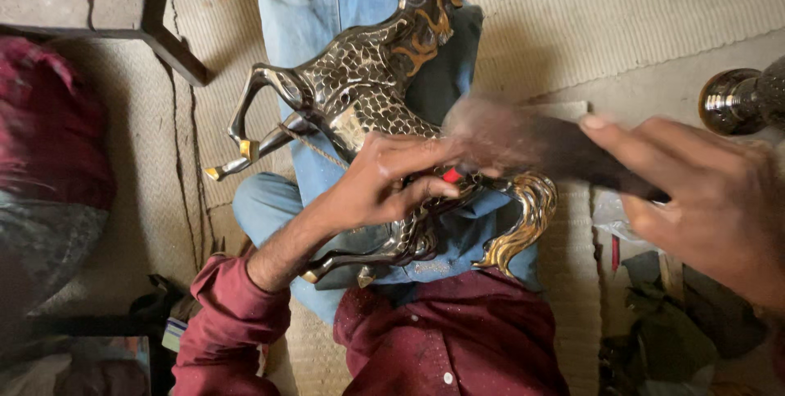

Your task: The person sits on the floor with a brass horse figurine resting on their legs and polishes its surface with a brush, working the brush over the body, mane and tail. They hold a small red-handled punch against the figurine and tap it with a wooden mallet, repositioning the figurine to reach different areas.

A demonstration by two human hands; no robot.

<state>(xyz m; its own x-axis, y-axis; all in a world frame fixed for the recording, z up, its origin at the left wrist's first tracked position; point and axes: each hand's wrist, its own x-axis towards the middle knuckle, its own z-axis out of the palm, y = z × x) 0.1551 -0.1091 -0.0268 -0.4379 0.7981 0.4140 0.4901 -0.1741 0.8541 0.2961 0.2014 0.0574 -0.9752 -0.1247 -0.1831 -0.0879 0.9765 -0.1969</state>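
A dark metal horse figure point(360, 93) with a scale pattern and gold mane, hooves and tail lies across my lap on blue trousers point(311, 20). My left hand point(384, 179) rests on the horse's body, fingers pinched on a small tool with a red tip point(451, 175). My right hand point(711, 200) grips a dark, flat tool point(531, 144) that is blurred by motion just above the horse's rump. The gold tail point(523, 224) curls below it.
A woven mat point(572, 11) covers the floor. A dark metal frame leg point(172, 48) stands at upper left. A shiny metal piece point(736, 100) sits at the right edge. Dark rags and clutter point(670, 330) lie at lower right, a red bundle point(41, 118) at left.
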